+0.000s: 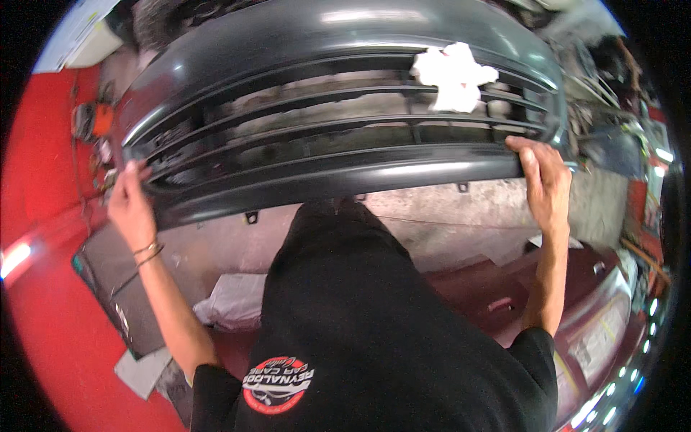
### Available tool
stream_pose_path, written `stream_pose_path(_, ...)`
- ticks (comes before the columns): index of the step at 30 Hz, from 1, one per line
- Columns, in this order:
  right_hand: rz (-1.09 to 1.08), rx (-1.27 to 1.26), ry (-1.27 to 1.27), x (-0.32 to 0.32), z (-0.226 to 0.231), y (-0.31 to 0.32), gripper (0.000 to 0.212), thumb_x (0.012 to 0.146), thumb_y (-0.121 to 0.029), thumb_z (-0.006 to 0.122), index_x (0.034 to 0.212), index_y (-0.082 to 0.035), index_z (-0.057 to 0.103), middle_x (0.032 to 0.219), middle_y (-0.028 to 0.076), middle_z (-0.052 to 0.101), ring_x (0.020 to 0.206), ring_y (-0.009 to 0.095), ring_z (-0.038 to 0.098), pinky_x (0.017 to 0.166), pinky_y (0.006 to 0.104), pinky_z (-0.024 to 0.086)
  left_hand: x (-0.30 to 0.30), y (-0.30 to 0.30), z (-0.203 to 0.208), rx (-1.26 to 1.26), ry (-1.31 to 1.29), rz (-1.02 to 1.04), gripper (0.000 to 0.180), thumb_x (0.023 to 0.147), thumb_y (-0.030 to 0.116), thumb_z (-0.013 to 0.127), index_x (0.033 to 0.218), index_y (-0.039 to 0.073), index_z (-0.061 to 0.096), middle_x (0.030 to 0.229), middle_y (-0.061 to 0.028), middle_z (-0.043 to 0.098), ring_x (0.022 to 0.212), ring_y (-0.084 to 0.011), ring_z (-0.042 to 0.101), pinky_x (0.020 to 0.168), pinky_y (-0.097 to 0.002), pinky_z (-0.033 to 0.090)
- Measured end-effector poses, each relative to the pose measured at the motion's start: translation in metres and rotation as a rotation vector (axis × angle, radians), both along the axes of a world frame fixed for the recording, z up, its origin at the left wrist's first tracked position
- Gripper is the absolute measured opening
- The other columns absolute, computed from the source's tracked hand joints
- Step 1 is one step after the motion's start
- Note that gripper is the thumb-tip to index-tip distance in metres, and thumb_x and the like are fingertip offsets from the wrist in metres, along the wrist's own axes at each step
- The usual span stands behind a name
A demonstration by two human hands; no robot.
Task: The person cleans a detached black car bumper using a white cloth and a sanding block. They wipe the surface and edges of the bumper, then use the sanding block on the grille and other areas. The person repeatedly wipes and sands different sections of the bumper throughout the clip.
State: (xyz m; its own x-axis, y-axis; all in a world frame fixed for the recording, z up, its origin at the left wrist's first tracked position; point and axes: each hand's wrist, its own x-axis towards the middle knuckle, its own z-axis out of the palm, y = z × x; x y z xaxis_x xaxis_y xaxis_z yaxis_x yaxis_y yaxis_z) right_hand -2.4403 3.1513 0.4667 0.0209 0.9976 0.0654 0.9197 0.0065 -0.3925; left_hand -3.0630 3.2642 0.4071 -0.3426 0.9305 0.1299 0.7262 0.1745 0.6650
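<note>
A black car bumper (pixel 317 183) with a slatted grille opening spans the view in front of my body. At its lower left corner my left hand (pixel 132 205) has its fingers closed on the edge, the fingertips slightly smeared by motion. My right hand (pixel 545 180) grips the lower right edge, with the thumb and fingers over the rim. A crumpled white cloth or paper wad (pixel 455 78) lies across the grille slats at the right, near my right hand but apart from it. Small mounting tabs (pixel 251 217) stick out below the bumper's near edge.
Behind me lies a dark red car panel (pixel 475 288). A grey cloth (pixel 232 301) is near my left forearm, beside a dark flat panel (pixel 144 281). A red surface (pixel 43 180) fills the left side, with an orange and black tool (pixel 93 120) there. Clutter lines the right.
</note>
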Motion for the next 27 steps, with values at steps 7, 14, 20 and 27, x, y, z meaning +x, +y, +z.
stream_pose_path(7,0.330,-0.094,0.083,-0.078,0.010,0.022,0.033,0.102,-0.022,0.067,0.130,-0.006,0.074,0.131,0.011,0.076,0.125,0.031,0.070,0.108,0.0437,0.050,0.009,-0.007,0.005,0.082,-0.186,-0.031,0.040,0.113,0.033,0.061,0.112,-0.001,0.081,0.098,-0.0065,0.081,0.094,-0.0108,0.070,0.086,-0.0268,0.052)
stream_pose_path(14,0.088,-0.218,0.022,-0.095,0.026,0.023,0.031,0.109,-0.022,0.059,0.124,0.000,0.075,0.120,0.017,0.077,0.113,0.034,0.071,0.104,0.0411,0.050,-0.102,-0.002,-0.016,0.277,-0.118,-0.200,0.041,0.117,0.027,0.048,0.130,-0.003,0.073,0.129,-0.0106,0.074,0.118,-0.0171,0.065,0.108,-0.0330,0.048)
stream_pose_path(20,0.222,-0.213,-0.072,-0.263,0.035,0.057,0.023,0.103,-0.018,0.065,0.115,-0.004,0.078,0.116,0.016,0.078,0.108,0.037,0.072,0.101,0.0451,0.052,-0.194,-0.002,-0.076,0.248,-0.117,-0.197,0.042,0.116,0.024,0.044,0.141,-0.003,0.065,0.147,-0.0166,0.064,0.142,-0.0286,0.055,0.122,-0.0431,0.037)
stream_pose_path(27,0.361,-0.224,-0.005,-0.389,0.025,0.066,0.032,0.103,-0.023,0.067,0.128,-0.007,0.075,0.127,0.012,0.077,0.123,0.035,0.070,0.108,0.0463,0.051,-0.183,-0.017,-0.059,0.217,-0.203,-0.445,0.042,0.110,0.017,0.046,0.142,-0.004,0.063,0.154,-0.0216,0.057,0.145,-0.0373,0.052,0.124,-0.0470,0.036)
